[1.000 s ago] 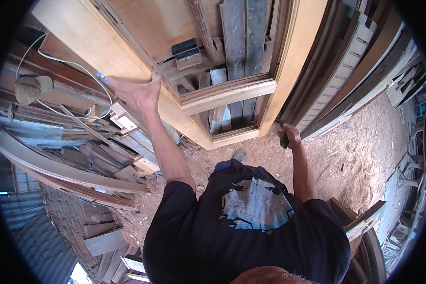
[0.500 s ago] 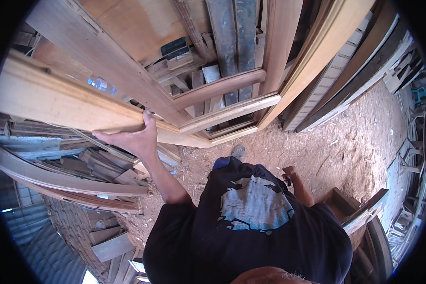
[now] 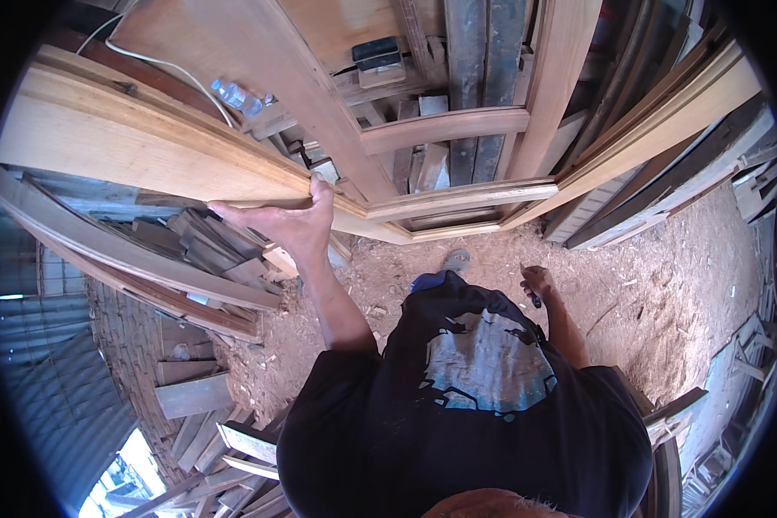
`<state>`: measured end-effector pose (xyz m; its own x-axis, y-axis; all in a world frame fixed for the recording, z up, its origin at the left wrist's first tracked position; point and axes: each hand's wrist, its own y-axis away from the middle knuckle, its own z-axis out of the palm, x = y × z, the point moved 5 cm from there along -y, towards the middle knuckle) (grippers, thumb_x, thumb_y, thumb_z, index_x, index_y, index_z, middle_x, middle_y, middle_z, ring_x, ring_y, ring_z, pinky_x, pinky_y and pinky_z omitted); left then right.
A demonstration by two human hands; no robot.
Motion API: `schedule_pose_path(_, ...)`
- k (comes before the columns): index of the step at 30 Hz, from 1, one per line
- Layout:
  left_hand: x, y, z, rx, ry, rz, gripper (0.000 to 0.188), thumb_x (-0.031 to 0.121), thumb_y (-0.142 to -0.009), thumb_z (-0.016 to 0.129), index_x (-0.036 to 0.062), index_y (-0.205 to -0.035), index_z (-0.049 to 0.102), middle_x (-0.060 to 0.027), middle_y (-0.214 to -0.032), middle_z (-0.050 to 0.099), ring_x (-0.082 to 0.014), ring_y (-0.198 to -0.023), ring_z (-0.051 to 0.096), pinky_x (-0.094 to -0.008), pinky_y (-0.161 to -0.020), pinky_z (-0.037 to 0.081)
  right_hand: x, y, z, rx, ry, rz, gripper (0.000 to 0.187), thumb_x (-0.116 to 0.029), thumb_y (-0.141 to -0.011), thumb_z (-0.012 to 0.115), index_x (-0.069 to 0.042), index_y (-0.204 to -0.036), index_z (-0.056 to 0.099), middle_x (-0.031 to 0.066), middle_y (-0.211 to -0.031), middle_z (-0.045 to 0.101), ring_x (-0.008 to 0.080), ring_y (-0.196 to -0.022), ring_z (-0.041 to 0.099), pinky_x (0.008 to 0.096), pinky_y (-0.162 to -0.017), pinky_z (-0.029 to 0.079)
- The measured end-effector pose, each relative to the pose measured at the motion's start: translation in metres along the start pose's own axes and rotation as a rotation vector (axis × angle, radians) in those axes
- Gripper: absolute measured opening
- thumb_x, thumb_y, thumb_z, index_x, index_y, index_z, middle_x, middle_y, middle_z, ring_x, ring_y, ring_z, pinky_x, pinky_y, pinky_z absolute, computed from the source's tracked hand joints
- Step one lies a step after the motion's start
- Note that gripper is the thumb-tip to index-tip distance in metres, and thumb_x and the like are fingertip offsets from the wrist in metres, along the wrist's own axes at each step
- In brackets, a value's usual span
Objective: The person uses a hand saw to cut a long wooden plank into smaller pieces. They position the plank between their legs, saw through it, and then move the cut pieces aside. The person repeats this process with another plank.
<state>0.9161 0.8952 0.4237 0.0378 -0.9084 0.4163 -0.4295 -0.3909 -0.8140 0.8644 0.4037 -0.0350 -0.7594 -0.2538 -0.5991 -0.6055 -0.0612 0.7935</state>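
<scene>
A pale wooden frame [image 3: 138, 129], like a door or window frame with a cross rail, stands upright in front of me. My left hand [image 3: 298, 220] grips its left stile, with the thumb over the edge and the fingers along the face. Behind it leans a second, browner wooden frame [image 3: 319, 95], apart from the pale one at the cross rails. My right hand [image 3: 537, 281] hangs low by my side, its fingers curled round a small dark object [image 3: 537, 301] whose kind I cannot make out.
Curved boards [image 3: 129, 250] and stacked offcuts lie at left. A plastic bottle [image 3: 237, 97] and a dark block [image 3: 376, 53] rest behind the frames. Long planks [image 3: 665, 194] lean at right. Wood shavings cover the floor [image 3: 622, 276].
The pale frame has tilted away from the browner one, so the gap between their cross rails is wider. My left hand keeps its grip. The whole view has shifted.
</scene>
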Motion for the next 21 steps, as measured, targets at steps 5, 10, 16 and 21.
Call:
schedule_pose_path(5,0.002,0.003,-0.006,0.025,-0.013,0.012,0.137,0.013,-0.059,0.086,-0.0084,-0.151,-0.012,-0.0354,-0.149,0.014,-0.0454,-0.141,0.023,-0.0542,-0.12,0.023,0.002,0.008,-0.003,0.006,-0.001,0.058,0.024,-0.022,-0.095,0.06,-0.002,-0.108,0.062,0.0104,-0.074,0.066,0.0145,-0.05,0.057,0.0324,-0.043,0.046)
schedule_pose_path(10,0.003,0.002,-0.002,0.032,-0.047,0.012,0.137,0.015,-0.059,0.087,-0.0099,-0.151,-0.012,-0.0367,-0.148,0.015,-0.0455,-0.141,0.026,-0.0532,-0.12,0.022,0.046,0.014,-0.012,0.015,0.024,0.089,0.014,-0.017,-0.095,0.058,-0.004,-0.093,0.064,0.0099,-0.068,0.063,0.0167,-0.046,0.055,0.0331,-0.038,0.044)
schedule_pose_path(16,-0.003,-0.004,0.009,0.002,-0.006,-0.035,0.134,0.017,-0.063,0.086,-0.0108,-0.151,-0.012,-0.0377,-0.148,0.016,-0.046,-0.14,0.029,-0.0524,-0.119,0.028,0.089,0.033,-0.014,0.082,0.054,0.22,0.019,-0.017,-0.095,0.058,0.0,-0.097,0.065,0.0115,-0.068,0.064,0.0176,-0.045,0.055,0.0334,-0.037,0.043)
schedule_pose_path(21,0.001,-0.019,0.025,-0.01,-0.103,0.004,0.133,0.019,-0.064,0.086,-0.0103,-0.151,-0.01,-0.0364,-0.148,0.017,-0.0449,-0.139,0.03,-0.0524,-0.118,0.03,0.097,0.038,-0.01,0.085,0.012,0.217,0.02,-0.018,-0.094,0.059,0.0,-0.092,0.067,0.0119,-0.066,0.064,0.0175,-0.046,0.056,0.034,-0.037,0.044)
